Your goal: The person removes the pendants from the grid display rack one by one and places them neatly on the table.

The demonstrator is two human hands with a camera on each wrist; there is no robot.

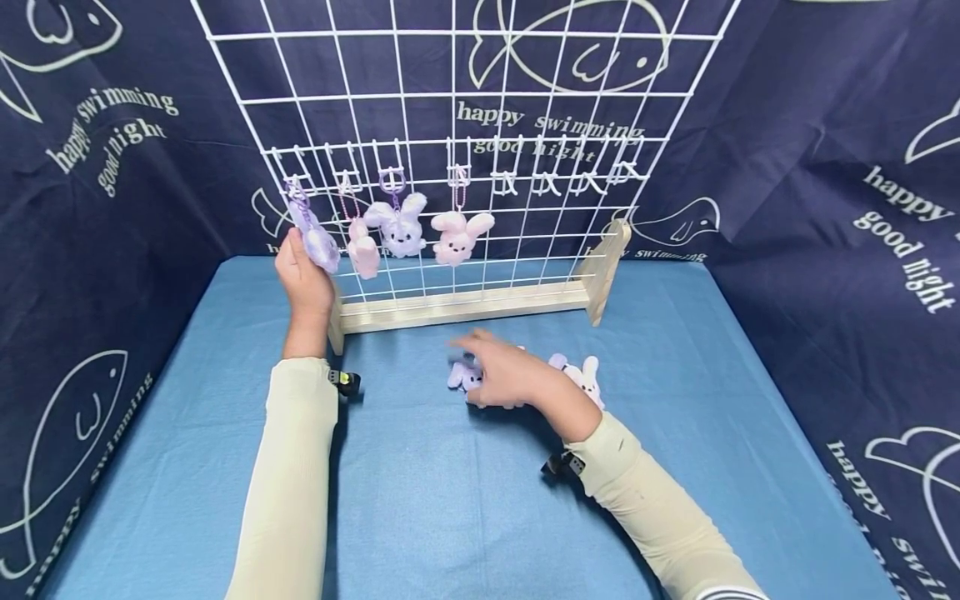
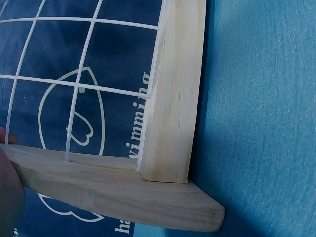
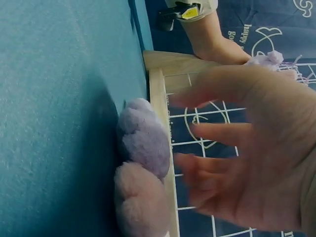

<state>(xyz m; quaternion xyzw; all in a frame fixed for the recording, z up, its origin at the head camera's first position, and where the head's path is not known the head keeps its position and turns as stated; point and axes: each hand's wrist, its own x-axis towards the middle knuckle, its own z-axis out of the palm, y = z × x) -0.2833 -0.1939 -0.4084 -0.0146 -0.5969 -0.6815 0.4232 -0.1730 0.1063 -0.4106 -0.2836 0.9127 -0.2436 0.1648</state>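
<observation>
At the rack's left end, my left hand [image 1: 306,279] grips a purple bunny plush keychain [image 1: 318,244] that hangs by its ring from a hook; its far fingers are hidden behind the plush. Over the table, my right hand [image 1: 506,373], blurred, has its fingers spread and nothing between them. Below it lies a purple bunny plush [image 1: 467,377], partly covered by the hand. The right wrist view shows a fluffy purple plush [image 3: 143,138] and a pink plush [image 3: 142,200] side by side, apart from the fingers. A white bunny plush [image 1: 587,382] lies beside the right wrist.
The white wire grid rack [image 1: 517,208] stands on a wooden base [image 1: 465,310]. Hanging from it are a pink plush [image 1: 363,250], a purple bunny [image 1: 401,229] and another pink bunny [image 1: 456,242]. Several bare hooks [image 1: 546,183] run along the right. Dark printed cloth [image 1: 817,167] surrounds the blue table [image 1: 420,500].
</observation>
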